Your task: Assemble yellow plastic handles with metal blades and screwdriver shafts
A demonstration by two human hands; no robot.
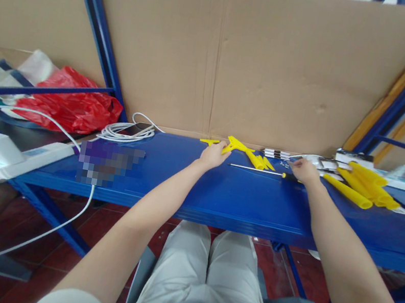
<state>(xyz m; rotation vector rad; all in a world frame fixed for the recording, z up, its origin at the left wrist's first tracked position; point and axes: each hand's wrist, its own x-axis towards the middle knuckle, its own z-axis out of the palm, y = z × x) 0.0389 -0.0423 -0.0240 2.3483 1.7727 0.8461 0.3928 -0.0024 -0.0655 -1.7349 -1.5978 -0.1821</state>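
My left hand [214, 156] is closed around a forked yellow plastic part [240, 145] at the back of the blue table. Some small yellow wedge-shaped pieces [265, 163] lie just right of it. My right hand [305, 169] hovers low with its fingertips pinched beside a few tiny metal pieces [284, 164]; whatever is between them is too small to tell. A screwdriver [257, 170] with a black and yellow handle lies across the table, its handle end close under my right hand. Behind sits a stack of black and white strips [275, 154].
Several yellow tapered tubes [366, 184] are piled at the right. On the left are a coiled white cable [124, 132], a power strip [36, 157] and a red plastic bag [75, 99]. Cardboard [270, 70] walls the back, between blue posts [102, 31].
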